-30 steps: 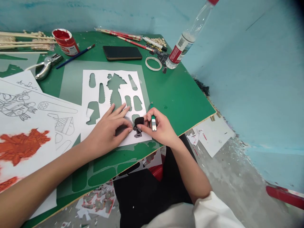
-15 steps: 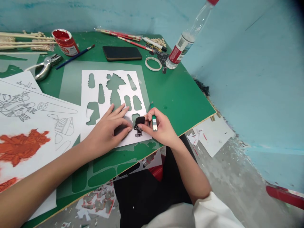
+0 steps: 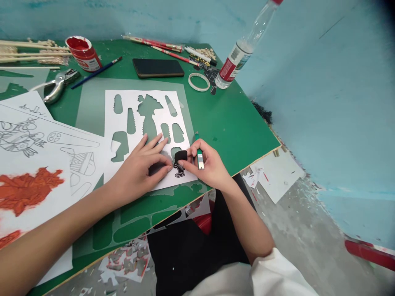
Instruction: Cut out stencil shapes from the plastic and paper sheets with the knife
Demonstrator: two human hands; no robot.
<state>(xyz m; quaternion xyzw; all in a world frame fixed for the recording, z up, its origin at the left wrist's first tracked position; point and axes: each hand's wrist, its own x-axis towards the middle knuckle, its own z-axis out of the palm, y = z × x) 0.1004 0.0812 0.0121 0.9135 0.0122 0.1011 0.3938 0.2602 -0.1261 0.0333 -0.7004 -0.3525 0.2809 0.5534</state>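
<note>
A white sheet with several cut-out shapes (image 3: 123, 119) lies on the green table (image 3: 234, 123). My left hand (image 3: 138, 170) rests flat on the sheet's lower part, fingers stretched out, its thumb and forefinger tips touching a small black paper piece (image 3: 180, 156). My right hand (image 3: 212, 168) is closed round a green craft knife (image 3: 200, 158), and its fingertips pinch the same black piece from the right. A black patterned bit shows just below the piece on the sheet.
At the back lie a black phone (image 3: 158, 68), a tape ring (image 3: 199, 82), a tilted clear bottle (image 3: 240, 53), a red paint jar (image 3: 84, 52), a brush (image 3: 97, 72) and a hole punch (image 3: 58, 84). Drawings (image 3: 37, 139) cover the left. The table edge runs close on the right.
</note>
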